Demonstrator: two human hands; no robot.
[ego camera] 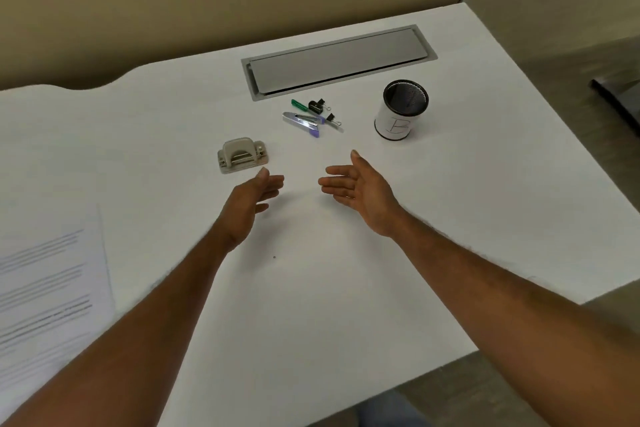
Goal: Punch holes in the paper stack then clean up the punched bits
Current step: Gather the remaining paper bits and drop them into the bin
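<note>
A beige two-hole punch point(241, 155) stands on the white desk point(450, 201), just beyond my left hand point(252, 199). That hand hovers open, fingers loosely curled, holding nothing. My right hand point(358, 189) is open too, palm turned inward, to the right of the left one. Both hands face each other over bare desk. The printed paper stack point(45, 291) lies at the left edge, partly cut off by the frame. A tiny dark speck point(274, 257) lies on the desk between my forearms.
Behind the punch lie a stapler point(300, 119), a green pen point(300, 105), a purple-tipped pen point(313, 132) and two black binder clips point(317, 106). A black mesh cup with a white label point(401, 110) stands at the right. A grey cable hatch point(337, 61) sits at the back.
</note>
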